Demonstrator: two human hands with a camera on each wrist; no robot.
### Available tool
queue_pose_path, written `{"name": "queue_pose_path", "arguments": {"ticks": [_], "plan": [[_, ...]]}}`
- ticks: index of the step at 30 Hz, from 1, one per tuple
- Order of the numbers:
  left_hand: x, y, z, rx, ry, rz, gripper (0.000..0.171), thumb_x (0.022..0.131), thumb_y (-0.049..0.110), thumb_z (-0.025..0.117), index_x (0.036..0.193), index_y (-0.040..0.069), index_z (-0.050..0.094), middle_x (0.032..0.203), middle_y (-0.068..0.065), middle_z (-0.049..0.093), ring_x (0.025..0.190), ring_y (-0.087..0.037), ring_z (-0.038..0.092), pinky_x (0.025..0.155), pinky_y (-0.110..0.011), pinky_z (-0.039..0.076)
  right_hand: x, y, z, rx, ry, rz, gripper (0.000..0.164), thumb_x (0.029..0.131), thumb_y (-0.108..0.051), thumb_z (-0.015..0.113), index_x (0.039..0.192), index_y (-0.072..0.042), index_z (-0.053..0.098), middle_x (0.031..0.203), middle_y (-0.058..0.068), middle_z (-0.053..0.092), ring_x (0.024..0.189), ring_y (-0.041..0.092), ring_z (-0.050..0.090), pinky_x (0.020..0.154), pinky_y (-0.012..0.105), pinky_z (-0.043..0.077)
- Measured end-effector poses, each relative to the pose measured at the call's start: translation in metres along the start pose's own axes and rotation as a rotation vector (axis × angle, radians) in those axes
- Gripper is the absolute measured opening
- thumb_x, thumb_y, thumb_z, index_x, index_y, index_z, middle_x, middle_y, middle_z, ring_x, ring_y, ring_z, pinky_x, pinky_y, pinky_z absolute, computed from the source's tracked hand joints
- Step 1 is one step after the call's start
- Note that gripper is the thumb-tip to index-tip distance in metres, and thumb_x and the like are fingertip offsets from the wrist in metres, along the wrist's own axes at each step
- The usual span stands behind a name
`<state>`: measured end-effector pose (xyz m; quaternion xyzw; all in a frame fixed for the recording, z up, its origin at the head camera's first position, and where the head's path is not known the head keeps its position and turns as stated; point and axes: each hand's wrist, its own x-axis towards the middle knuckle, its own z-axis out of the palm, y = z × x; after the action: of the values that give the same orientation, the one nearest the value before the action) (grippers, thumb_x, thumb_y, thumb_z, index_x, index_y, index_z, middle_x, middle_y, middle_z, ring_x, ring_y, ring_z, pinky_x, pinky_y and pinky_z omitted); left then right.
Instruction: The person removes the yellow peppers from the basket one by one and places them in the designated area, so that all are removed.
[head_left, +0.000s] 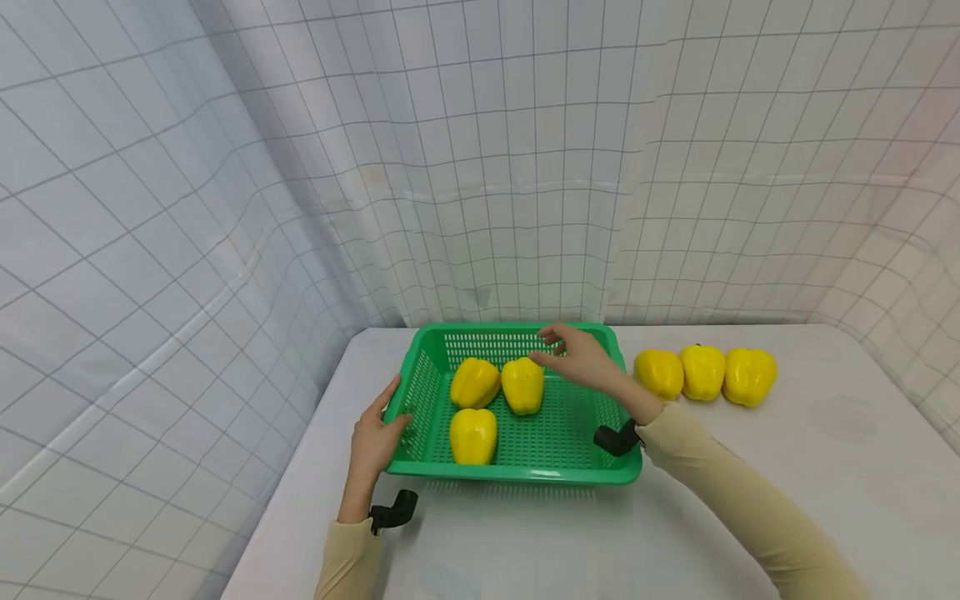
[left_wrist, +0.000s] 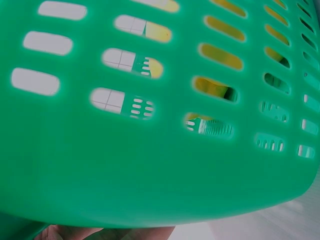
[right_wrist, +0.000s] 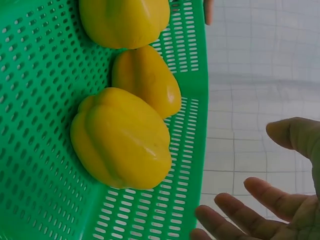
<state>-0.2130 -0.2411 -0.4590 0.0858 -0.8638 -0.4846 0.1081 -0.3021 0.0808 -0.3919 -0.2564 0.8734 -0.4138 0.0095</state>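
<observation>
A green plastic basket [head_left: 517, 473] with slotted walls stands on the table, holding three yellow bell peppers. Two peppers lie side by side toward the back, and one pepper [head_left: 473, 436] is near the front left. My left hand [head_left: 373, 440] grips the basket's left rim, thumb over the inside and fingers outside. In the left wrist view, the basket wall hides most of that hand. Above the basket's back right part hovers my right hand [head_left: 583, 360], fingers spread and loosely bent, holding nothing. Its nearest pepper [head_left: 522, 387] is just to the left, apart from the fingertips in the right wrist view.
Three more yellow bell peppers [head_left: 703, 372] sit in a row on the white table [head_left: 810, 483], right of the basket. White grid-patterned curtains [head_left: 495, 167] surround the table's back and sides. Each wrist carries a small black camera mount [head_left: 395, 510].
</observation>
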Motion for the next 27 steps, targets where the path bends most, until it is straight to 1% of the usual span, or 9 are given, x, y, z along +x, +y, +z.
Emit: {"name": "queue_pose_path", "arguments": {"ticks": [5, 9, 13, 17, 22, 27], "plan": [[0.001, 0.0, 0.0, 0.007, 0.003, -0.002, 0.063, 0.089, 0.011, 0.062, 0.146, 0.023, 0.04, 0.099, -0.023, 0.066, 0.063, -0.023, 0.059, 0.053, -0.034, 0.045, 0.011, 0.006, 0.01, -0.071, -0.142, 0.037, 0.063, 0.09, -0.035, 0.063, 0.136, 0.004, 0.045, 0.129, 0.025, 0.051, 0.114, 0.039, 0.05, 0.087, 0.048, 0.044], [0.001, 0.0, 0.0, 0.011, 0.003, -0.003, 0.062, 0.089, 0.011, 0.062, 0.146, 0.023, 0.04, 0.098, -0.022, 0.066, 0.063, -0.022, 0.058, 0.054, -0.034, 0.045, 0.019, 0.012, 0.02, -0.097, -0.208, 0.078, 0.071, 0.088, -0.038, 0.065, 0.137, 0.007, 0.041, 0.135, 0.025, 0.046, 0.122, 0.038, 0.043, 0.095, 0.05, 0.038], [0.001, 0.0, 0.0, 0.023, 0.002, -0.001, 0.062, 0.089, 0.012, 0.062, 0.146, 0.023, 0.04, 0.098, -0.021, 0.066, 0.062, -0.022, 0.057, 0.054, -0.034, 0.044, 0.024, 0.015, 0.027, -0.117, -0.222, 0.129, 0.074, 0.086, -0.041, 0.067, 0.137, 0.007, 0.042, 0.136, 0.025, 0.044, 0.125, 0.038, 0.041, 0.097, 0.05, 0.036], [0.001, -0.001, 0.001, 0.026, 0.003, 0.001, 0.063, 0.089, 0.011, 0.062, 0.147, 0.023, 0.04, 0.095, -0.02, 0.066, 0.06, -0.021, 0.057, 0.053, -0.034, 0.044, 0.028, 0.018, 0.033, -0.122, -0.232, 0.172, 0.077, 0.085, -0.042, 0.067, 0.139, 0.007, 0.04, 0.137, 0.026, 0.043, 0.125, 0.038, 0.041, 0.097, 0.049, 0.037], [0.002, -0.001, 0.001, 0.024, 0.005, 0.005, 0.063, 0.089, 0.011, 0.062, 0.146, 0.023, 0.04, 0.094, -0.019, 0.066, 0.058, -0.021, 0.056, 0.053, -0.034, 0.044, 0.032, 0.022, 0.04, -0.147, -0.241, 0.185, 0.084, 0.084, -0.042, 0.069, 0.141, 0.008, 0.034, 0.138, 0.027, 0.041, 0.127, 0.039, 0.038, 0.099, 0.049, 0.035], [0.002, -0.002, 0.001, 0.015, 0.0, -0.002, 0.063, 0.089, 0.01, 0.062, 0.146, 0.024, 0.04, 0.095, -0.021, 0.067, 0.06, -0.022, 0.058, 0.053, -0.034, 0.045, 0.035, 0.024, 0.047, -0.167, -0.241, 0.198, 0.087, 0.082, -0.04, 0.072, 0.141, 0.01, 0.033, 0.136, 0.028, 0.043, 0.125, 0.039, 0.04, 0.098, 0.048, 0.036]]}}
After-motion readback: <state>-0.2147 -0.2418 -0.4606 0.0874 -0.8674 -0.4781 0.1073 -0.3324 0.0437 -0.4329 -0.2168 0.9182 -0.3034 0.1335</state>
